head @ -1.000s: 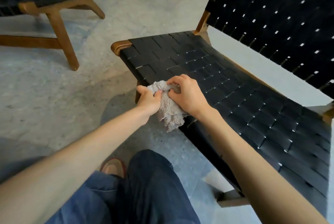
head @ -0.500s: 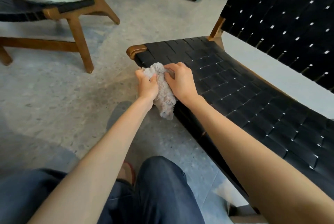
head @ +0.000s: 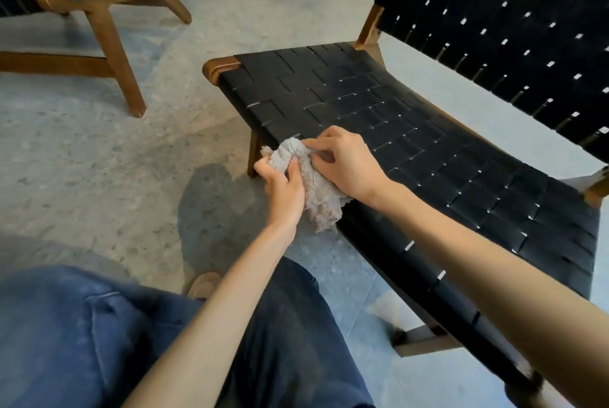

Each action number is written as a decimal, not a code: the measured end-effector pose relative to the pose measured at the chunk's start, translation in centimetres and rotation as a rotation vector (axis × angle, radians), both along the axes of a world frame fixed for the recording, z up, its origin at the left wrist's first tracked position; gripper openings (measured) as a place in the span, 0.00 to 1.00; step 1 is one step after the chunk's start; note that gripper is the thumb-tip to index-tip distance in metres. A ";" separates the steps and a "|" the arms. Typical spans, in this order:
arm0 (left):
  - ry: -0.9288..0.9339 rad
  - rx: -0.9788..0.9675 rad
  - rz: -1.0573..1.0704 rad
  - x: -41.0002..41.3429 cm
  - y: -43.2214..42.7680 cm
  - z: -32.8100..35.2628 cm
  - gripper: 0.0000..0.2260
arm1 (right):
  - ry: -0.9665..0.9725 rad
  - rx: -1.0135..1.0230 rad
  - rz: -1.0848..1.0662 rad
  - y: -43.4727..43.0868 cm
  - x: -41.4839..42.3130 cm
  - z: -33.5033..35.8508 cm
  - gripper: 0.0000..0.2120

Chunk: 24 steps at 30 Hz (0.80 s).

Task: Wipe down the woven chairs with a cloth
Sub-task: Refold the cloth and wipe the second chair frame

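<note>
Stretches both bare arms forward; grips cloth (head: 321, 200) in curled left hand (head: 283, 192); pinches same cloth with right hand (head: 342, 164), fingers bent, hands nearly touching.

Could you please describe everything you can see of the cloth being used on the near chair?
The cloth is a pale grey-beige rag with a nubbly, terry-like texture, crumpled into a bunch. It sits at the front edge of the black woven seat, and its lower end hangs below that edge. The left hand grips its left side. The right hand holds its right side, fingers curled on top.
</note>
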<state>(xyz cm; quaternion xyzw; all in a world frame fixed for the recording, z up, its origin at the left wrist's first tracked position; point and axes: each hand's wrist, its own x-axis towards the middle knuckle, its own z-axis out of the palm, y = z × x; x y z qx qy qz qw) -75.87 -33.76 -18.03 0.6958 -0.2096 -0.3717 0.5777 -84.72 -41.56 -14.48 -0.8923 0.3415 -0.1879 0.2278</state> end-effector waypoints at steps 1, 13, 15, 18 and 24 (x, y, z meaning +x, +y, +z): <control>0.009 -0.016 -0.005 -1.3 0.7 0.0 0.17 | 0.012 0.012 0.002 0.6 -1.3 0.2 0.15; -0.012 -0.003 -0.152 -12.9 7.9 0.7 0.15 | 0.033 0.088 -0.073 7.1 -14.4 1.5 0.15; -0.014 0.027 -0.146 -14.9 8.7 0.8 0.14 | -0.017 0.107 -0.135 8.2 -16.3 1.6 0.15; -0.022 0.060 -0.160 -17.5 9.9 1.5 0.13 | -0.042 0.154 -0.217 9.6 -18.6 1.8 0.15; 0.023 0.080 -0.122 -17.8 9.9 1.9 0.10 | -0.045 0.168 -0.272 9.8 -18.4 2.0 0.13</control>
